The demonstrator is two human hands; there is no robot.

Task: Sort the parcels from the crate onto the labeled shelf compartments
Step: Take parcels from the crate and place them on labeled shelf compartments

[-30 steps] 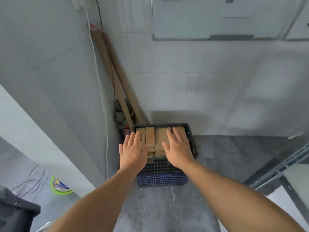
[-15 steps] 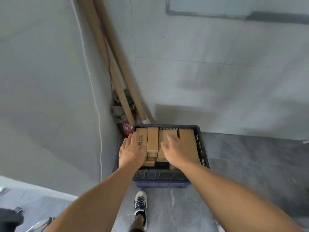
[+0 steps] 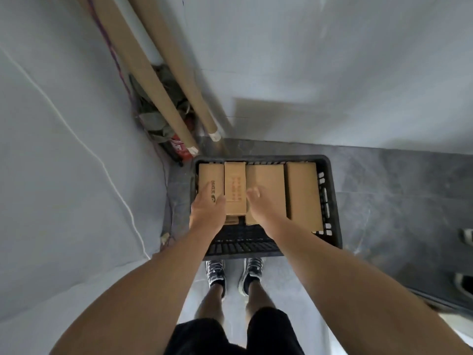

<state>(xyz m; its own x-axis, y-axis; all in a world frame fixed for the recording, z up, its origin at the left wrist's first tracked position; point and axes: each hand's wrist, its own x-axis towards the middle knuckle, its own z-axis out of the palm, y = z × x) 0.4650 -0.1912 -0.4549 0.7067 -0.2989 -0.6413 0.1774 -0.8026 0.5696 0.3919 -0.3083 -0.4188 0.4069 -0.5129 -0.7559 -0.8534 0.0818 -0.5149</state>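
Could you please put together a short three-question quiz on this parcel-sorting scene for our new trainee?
1. True or false: the black crate stands on the floor in a corner, with cardboard tubes leaning on the wall behind it.
2. Which box sits between the left hand and the right hand? A) the narrow printed box B) the wide box by the crate's right wall C) a box on the floor
3. Fill in: the number of box tops visible side by side in the crate is ____.

Key: 1 true. 2 A. 3 four.
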